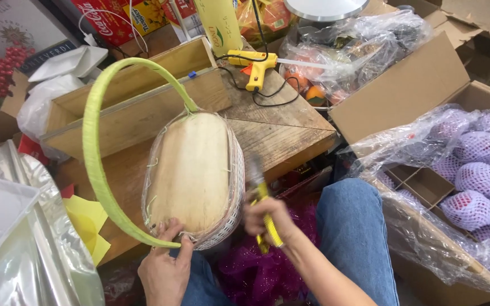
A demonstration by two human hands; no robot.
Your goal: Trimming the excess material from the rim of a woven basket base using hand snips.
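Basket: white woven basket (194, 175) with lime-wrapped handle (94, 153) is lying bottom-up on the worktop (279, 133), between both hands | Left hand (165, 269) is pinching its near rim | Right hand (267, 221) is gripping a yellow-handled tool (263, 207) beside it | Progress: handle wrapped, stray weave ends showing | Beyond: glue gun (253, 65), wooden crate (137, 96) | Right: box of netted fruit (477, 175)
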